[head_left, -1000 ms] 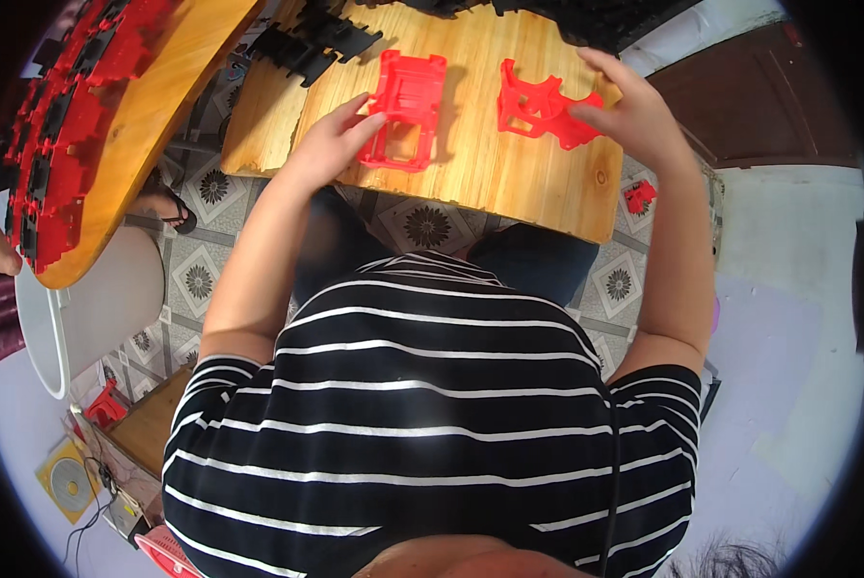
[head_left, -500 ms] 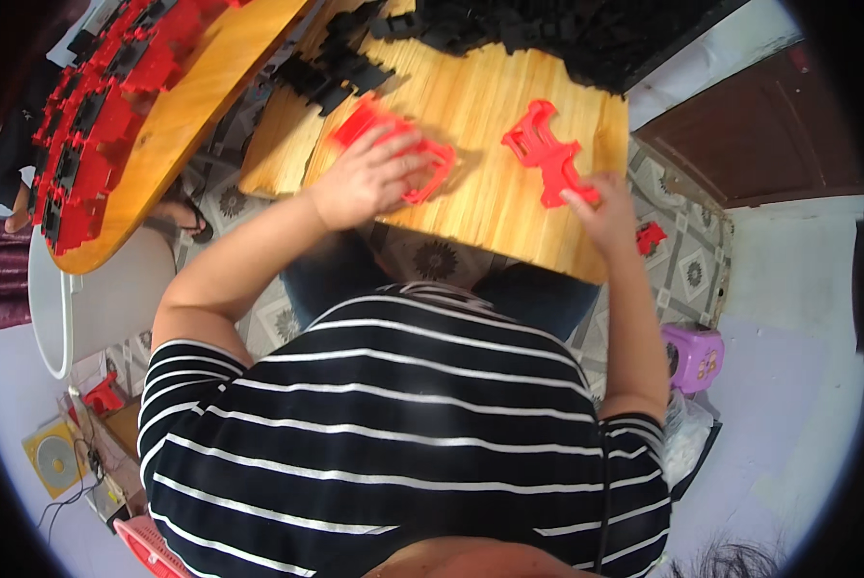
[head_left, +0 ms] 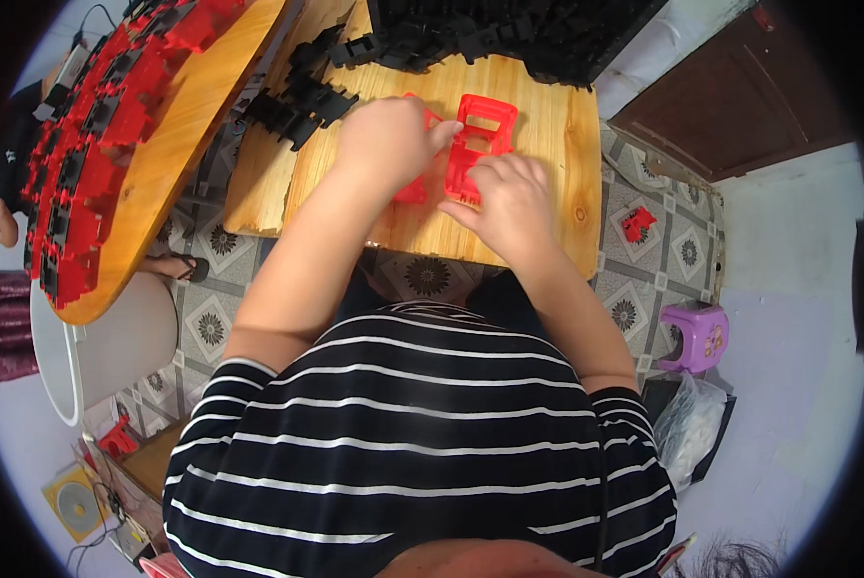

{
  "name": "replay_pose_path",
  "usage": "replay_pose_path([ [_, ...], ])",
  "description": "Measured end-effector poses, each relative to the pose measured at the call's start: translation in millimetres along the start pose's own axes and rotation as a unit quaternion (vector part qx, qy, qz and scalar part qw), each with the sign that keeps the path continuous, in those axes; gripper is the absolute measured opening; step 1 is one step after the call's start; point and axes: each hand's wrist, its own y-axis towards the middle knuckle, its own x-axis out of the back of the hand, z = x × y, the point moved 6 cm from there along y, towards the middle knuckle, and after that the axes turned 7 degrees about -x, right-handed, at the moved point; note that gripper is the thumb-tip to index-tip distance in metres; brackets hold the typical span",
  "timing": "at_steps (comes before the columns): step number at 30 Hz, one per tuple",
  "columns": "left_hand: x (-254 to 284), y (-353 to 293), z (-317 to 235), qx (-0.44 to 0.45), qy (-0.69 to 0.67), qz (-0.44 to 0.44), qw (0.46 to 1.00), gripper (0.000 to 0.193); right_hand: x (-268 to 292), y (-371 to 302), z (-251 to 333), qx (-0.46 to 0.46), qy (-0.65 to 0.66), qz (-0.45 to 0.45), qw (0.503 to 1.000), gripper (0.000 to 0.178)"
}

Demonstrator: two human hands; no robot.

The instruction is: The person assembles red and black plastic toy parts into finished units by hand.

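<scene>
Two red plastic frames lie side by side at the middle of the wooden table. The right-hand red frame (head_left: 457, 171) has rectangular openings, and my right hand (head_left: 514, 204) grips its near end between thumb and fingers. My left hand (head_left: 386, 144) is closed over the other red frame (head_left: 412, 190), covering most of it; its fingertips are hidden. The left thumb reaches across to the edge of the right-hand frame. Loose black plastic parts (head_left: 302, 108) lie beyond my left hand.
A large pile of black parts (head_left: 490, 37) fills the table's far side. At left, an oval wooden board (head_left: 167, 149) carries rows of red and black parts above a white bin (head_left: 129, 323). A person's sandalled foot (head_left: 183, 267) shows nearby. Right: a red piece (head_left: 637, 223) and purple stool (head_left: 699, 337).
My right hand has moved left with its red frame, which is now turned upright beside the other. My left hand has shifted slightly right and turned, covering more of its frame.
</scene>
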Motion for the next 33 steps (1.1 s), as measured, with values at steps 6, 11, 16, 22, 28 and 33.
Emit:
replay_pose_path([
  [6,-13.7,-70.6,71.6,-0.221,-0.105,0.037,0.969,0.082,-10.0,-24.3,-62.2,-0.067,0.162,-0.057,0.983,0.059],
  [11,-81.7,-77.9,89.3,-0.117,-0.26,-0.106,0.953,0.098,-44.8,-9.7,-51.2,0.0,0.268,-0.014,0.963,0.049],
  [16,-128.4,-80.7,110.0,0.106,-0.53,-0.205,0.816,0.07,-21.6,15.2,-69.3,-0.099,0.345,0.027,0.933,0.039],
  [22,-27.3,-91.4,65.8,-0.165,-0.088,-0.271,0.944,0.025,-33.1,100.3,-175.7,-0.107,-0.205,-0.204,0.951,0.061],
  [28,-65.0,-77.7,48.1,-0.213,0.126,-0.043,0.968,0.035,-66.8,175.7,-231.6,-0.038,-0.282,-0.042,0.958,0.064],
  [33,-27.0,-91.5,12.8,-0.254,0.04,-0.186,0.948,0.061,-50.2,142.8,-175.0,-0.087,-0.264,0.187,0.942,0.062],
])
